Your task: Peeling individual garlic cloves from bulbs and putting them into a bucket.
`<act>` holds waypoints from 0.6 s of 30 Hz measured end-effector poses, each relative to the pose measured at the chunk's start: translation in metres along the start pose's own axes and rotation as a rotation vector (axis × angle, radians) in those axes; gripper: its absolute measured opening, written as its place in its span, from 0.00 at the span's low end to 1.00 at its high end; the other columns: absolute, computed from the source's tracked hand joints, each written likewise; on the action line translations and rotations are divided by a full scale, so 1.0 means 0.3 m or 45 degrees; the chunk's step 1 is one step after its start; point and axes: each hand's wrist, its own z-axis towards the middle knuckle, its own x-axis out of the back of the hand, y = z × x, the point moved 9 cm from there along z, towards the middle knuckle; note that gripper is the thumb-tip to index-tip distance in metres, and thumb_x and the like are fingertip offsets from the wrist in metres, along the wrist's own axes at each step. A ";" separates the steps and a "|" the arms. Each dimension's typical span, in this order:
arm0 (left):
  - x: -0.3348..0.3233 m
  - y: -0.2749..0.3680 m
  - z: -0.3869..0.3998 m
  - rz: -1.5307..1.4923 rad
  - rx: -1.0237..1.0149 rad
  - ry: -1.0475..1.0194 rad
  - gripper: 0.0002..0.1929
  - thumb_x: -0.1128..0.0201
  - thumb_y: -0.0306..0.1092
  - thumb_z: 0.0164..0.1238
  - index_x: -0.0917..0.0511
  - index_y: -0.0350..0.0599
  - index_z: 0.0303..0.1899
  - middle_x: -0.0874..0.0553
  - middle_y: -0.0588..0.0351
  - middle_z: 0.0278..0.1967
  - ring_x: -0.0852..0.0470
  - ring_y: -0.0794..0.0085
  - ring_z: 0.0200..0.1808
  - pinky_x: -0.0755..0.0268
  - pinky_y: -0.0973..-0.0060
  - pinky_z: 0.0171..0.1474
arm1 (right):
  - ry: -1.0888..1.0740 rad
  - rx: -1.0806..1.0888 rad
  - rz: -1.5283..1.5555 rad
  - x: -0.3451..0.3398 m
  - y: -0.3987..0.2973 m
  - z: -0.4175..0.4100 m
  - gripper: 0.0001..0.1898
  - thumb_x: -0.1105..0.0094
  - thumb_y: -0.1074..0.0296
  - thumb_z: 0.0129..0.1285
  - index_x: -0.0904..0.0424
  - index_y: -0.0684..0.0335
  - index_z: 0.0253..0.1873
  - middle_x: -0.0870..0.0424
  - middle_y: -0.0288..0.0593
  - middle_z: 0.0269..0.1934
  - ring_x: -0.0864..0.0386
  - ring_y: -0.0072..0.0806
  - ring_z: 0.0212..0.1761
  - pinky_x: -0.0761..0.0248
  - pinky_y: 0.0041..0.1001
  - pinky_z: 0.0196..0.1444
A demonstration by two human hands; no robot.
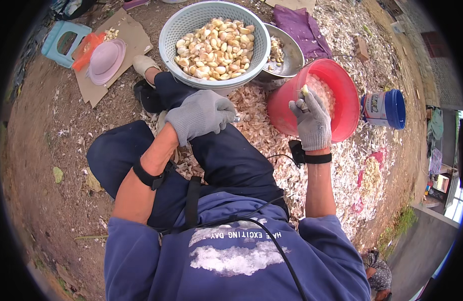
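Note:
My left hand (206, 116), in a grey knit glove, is curled above my knee around a small metal-tipped tool (236, 119), mostly hidden by the fingers. Over the near rim of a red bucket (346, 113), my right hand (310, 116), gloved alike, pinches a garlic clove (305, 89) between its fingertips. Pale peeled cloves (322, 90) lie inside the tilted bucket. A grey plastic colander (167, 49) full of unpeeled-looking garlic cloves (218, 50) stands ahead of me. Beside it, a metal bowl (291, 67) holds a few cloves and scraps.
Garlic skins (254, 113) cover the ground. A blue paint-type pail (397, 109) and a brick (361, 48) lie at right. A purple cloth (301, 30) is behind the bowl. Cardboard (135, 34), a pink hat (107, 60) and a blue stool (52, 41) are at left. Another person (380, 276) is at lower right.

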 end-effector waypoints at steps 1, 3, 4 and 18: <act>-0.001 0.001 0.005 0.003 -0.001 -0.001 0.12 0.33 0.34 0.78 0.09 0.33 0.47 0.09 0.55 0.31 0.12 0.76 0.30 0.19 0.75 0.38 | 0.049 0.087 -0.032 0.045 -0.053 0.012 0.14 0.31 0.68 0.78 0.14 0.68 0.61 0.12 0.41 0.44 0.16 0.26 0.40 0.11 0.39 0.53; -0.005 0.011 0.014 0.007 -0.011 -0.017 0.12 0.33 0.34 0.79 0.10 0.33 0.47 0.08 0.55 0.31 0.11 0.76 0.30 0.19 0.75 0.38 | 0.207 0.223 -0.236 0.173 -0.143 0.052 0.12 0.30 0.67 0.78 0.14 0.69 0.58 0.13 0.41 0.41 0.16 0.24 0.36 0.10 0.37 0.45; -0.007 0.012 0.013 0.007 -0.011 -0.029 0.12 0.33 0.34 0.79 0.10 0.33 0.47 0.08 0.55 0.32 0.11 0.76 0.30 0.19 0.75 0.38 | 0.292 0.222 -0.231 0.251 -0.167 0.083 0.12 0.28 0.66 0.76 0.14 0.68 0.54 0.13 0.40 0.39 0.17 0.24 0.33 0.11 0.34 0.39; 0.064 0.016 -0.003 0.031 -0.078 0.028 0.12 0.35 0.33 0.77 0.08 0.36 0.51 0.07 0.53 0.34 0.09 0.73 0.33 0.17 0.73 0.41 | -0.310 -0.299 -0.372 -0.008 0.012 -0.085 0.09 0.31 0.72 0.74 0.14 0.69 0.53 0.13 0.44 0.42 0.14 0.28 0.39 0.13 0.36 0.45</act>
